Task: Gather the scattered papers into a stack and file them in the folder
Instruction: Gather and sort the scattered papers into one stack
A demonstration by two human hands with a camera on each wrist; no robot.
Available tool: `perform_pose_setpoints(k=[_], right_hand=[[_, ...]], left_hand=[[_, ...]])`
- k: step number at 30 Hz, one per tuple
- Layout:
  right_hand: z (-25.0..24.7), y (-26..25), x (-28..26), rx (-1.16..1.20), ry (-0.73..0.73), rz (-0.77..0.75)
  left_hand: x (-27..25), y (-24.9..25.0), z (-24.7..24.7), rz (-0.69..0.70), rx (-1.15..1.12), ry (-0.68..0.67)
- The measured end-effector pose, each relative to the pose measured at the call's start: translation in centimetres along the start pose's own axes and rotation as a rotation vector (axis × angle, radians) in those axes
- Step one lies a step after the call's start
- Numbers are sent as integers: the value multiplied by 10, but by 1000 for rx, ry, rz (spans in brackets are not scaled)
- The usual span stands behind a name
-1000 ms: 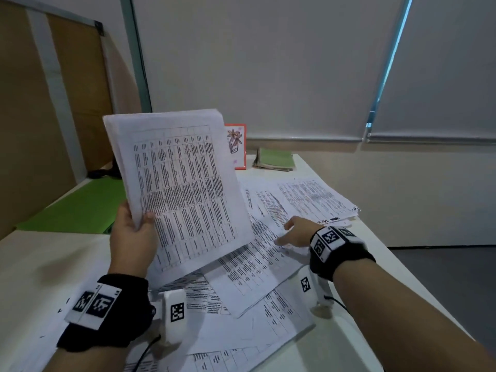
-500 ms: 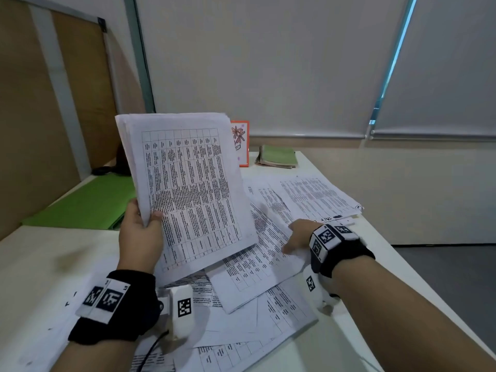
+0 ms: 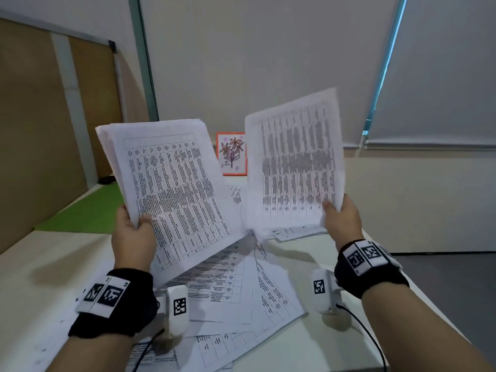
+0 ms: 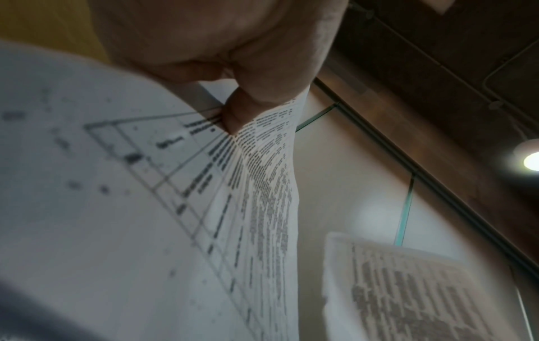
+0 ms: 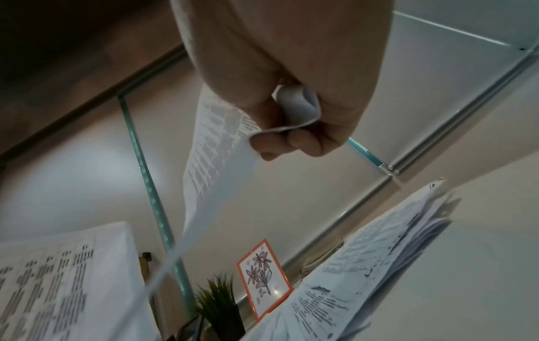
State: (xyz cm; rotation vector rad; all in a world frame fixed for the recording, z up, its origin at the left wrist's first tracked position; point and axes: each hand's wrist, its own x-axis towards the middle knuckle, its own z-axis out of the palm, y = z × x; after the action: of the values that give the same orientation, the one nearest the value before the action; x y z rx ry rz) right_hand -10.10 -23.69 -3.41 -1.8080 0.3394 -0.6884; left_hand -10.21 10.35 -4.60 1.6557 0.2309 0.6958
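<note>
My left hand (image 3: 135, 232) grips a stack of printed papers (image 3: 166, 189) by its lower left edge and holds it upright above the table; the left wrist view shows the thumb (image 4: 239, 110) pressed on the stack (image 4: 146, 207). My right hand (image 3: 341, 216) pinches a single printed sheet (image 3: 295, 162) by its lower right corner and holds it up beside the stack; its fingers (image 5: 280, 143) curl round the sheet (image 5: 215, 147). Several loose papers (image 3: 241, 291) lie scattered on the white table (image 3: 40, 277) below. A green folder (image 3: 88, 210) lies at the far left.
A framed flower drawing (image 3: 232, 154) stands at the back of the table against the wall. A small green plant (image 5: 218, 300) stands near it in the right wrist view. More sheets (image 3: 292, 232) lie under the lifted page. The table's right edge (image 3: 418, 285) drops to the floor.
My right hand has left the table and lifted a single sheet up to the level of the stack. The left hand still holds its stack, now a little higher and more to the left.
</note>
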Motion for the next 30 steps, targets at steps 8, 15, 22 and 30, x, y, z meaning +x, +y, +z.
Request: perform_pose_setpoints(k=[8, 15, 22, 30], right_hand=[[15, -15, -24, 187, -276, 36], [40, -23, -48, 134, -456, 128], [40, -22, -54, 225, -459, 43], [41, -38, -61, 169, -434, -84]], left_hand=[[-8, 10, 10, -52, -136, -107], [-13, 17, 26, -174, -344, -309], [-27, 29, 29, -50, -293, -292], [-29, 37, 25, 89, -259, -314]])
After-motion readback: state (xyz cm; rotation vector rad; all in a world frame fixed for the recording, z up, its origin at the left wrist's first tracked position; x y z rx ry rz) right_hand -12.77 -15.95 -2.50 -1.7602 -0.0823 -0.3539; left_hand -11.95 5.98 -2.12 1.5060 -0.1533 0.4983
